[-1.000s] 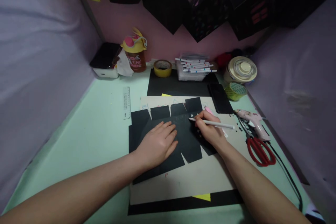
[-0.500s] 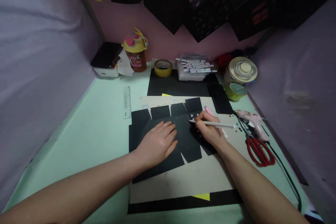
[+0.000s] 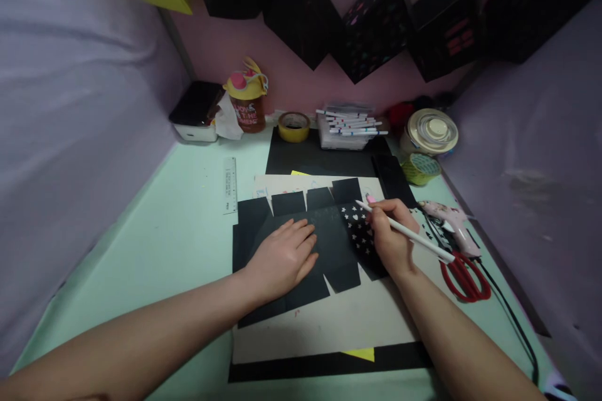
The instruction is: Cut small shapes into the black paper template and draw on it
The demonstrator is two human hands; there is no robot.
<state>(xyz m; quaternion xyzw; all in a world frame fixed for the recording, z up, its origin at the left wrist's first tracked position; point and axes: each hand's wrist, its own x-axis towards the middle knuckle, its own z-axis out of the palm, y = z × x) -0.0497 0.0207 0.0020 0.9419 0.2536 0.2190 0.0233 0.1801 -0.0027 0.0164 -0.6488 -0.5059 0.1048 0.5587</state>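
My left hand (image 3: 282, 258) lies flat, fingers extended, on a black paper (image 3: 329, 238) with cut flaps along its edges. My right hand (image 3: 392, 235) grips a white pencil-like pen (image 3: 418, 238), its tip pointing up and left over the paper's right part. Small white stars and hearts (image 3: 360, 229) show on the black paper beside my right hand. Faint pale lines run near the paper's upper middle. Underneath lies a whitish board (image 3: 329, 329) on a larger black sheet (image 3: 277, 371).
A clear ruler (image 3: 230, 185) lies left. Behind are a bottle (image 3: 248, 109), yellow tape (image 3: 294, 128), white markers (image 3: 352, 123), a dark phone (image 3: 394, 182) and green tape (image 3: 421, 169). At the right are a glue gun (image 3: 454, 222) with its cord and red-handled scissors (image 3: 465, 279).
My right hand has moved right with the pen, whose tip has lifted away from the faint lines, uncovering more stars. My left hand stays in place. The view has shifted slightly.
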